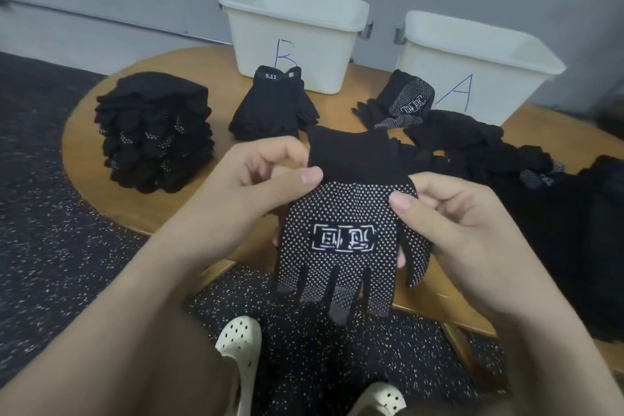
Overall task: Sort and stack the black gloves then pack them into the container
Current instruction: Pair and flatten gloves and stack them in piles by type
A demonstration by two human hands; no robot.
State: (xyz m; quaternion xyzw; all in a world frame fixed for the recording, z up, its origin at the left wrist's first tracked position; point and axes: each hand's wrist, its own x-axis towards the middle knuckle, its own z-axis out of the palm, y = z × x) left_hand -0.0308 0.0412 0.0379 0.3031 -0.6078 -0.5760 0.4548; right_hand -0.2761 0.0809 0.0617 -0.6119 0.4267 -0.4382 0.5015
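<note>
A black glove with white grip dots (344, 240) hangs in front of me, cuff up and fingers down. My left hand (256, 186) pinches its left edge near the cuff, and my right hand (449, 213) pinches the right edge. A tall stack of black dotted gloves (155, 132) stands at the table's left. A smaller stack of fingerless gloves marked 5.11 (273, 108) lies before white bin B (293, 34). Loose black gloves (472, 142) sprawl at the right, in front of white bin A (479, 64).
The round wooden table (84, 132) sits low over a dark speckled floor. Both bins stand at its far edge against a grey wall. My feet in white clogs (239, 338) show below the table's near edge. More dark fabric (594, 246) lies at the far right.
</note>
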